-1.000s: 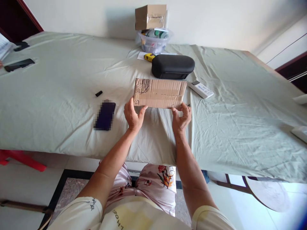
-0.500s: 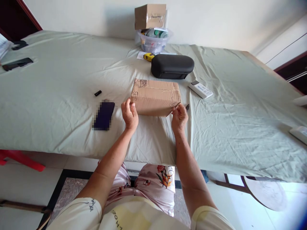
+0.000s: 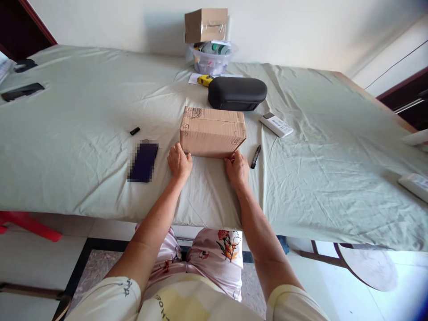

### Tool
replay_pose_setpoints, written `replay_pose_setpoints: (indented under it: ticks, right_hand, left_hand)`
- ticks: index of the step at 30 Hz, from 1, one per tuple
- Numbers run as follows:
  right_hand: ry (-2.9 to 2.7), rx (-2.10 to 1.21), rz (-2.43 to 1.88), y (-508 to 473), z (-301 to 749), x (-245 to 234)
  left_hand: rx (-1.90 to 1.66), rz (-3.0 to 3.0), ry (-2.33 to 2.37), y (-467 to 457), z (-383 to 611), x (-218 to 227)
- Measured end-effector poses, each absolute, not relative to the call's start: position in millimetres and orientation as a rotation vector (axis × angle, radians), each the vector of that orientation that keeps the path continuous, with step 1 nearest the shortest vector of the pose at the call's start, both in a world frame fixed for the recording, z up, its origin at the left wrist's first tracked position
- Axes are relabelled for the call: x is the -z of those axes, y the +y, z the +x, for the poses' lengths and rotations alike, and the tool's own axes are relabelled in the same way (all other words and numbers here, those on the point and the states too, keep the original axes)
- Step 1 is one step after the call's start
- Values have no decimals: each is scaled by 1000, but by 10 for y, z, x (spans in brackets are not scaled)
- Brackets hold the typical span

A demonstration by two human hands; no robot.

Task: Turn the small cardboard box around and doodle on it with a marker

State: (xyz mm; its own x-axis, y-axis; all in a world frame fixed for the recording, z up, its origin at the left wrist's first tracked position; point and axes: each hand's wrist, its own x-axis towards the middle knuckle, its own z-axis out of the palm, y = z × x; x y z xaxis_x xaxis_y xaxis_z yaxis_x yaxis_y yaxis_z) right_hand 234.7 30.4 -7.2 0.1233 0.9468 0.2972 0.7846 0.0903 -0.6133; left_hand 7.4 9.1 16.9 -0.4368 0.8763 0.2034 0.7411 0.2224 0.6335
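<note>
The left hand (image 3: 179, 161) and right hand (image 3: 238, 169) pinch the lower near corners of a cardboard box (image 3: 212, 141), which is at the middle of the green tablecloth (image 3: 321, 151). Dark scribbled loops mark its corners; I can make out no words in them. Right of the box lies a black marker (image 3: 256, 157), its pale print too small to read. Farther right, a white slim pack (image 3: 277, 124) carries blue lettering, likewise illegible. Behind the box sits a black case (image 3: 237, 93). The wearer's shirt (image 3: 187, 298) shows "HO", the rest unclear.
</note>
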Motion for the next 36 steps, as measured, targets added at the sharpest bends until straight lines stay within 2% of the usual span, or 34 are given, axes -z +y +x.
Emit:
replay_pose_setpoints:
  ticks: [7,14,22,36]
  right_hand:
    - [-1537,-308,-1611,282,2234,92]
    - [-1422,-213,-1645,189,2030,74]
    - [-1427,-330,-1549,203,2073,66]
    - [-1454,-537,-1380,23,2150,-253]
  left_hand:
    - [-1334,1613,2112,97,105,-86]
    - [-1326,1687,2133,24,180,-153]
    - [-1441,1635,2037,65,155,-78]
    - [-1804,1350,1911,205,-74,6]
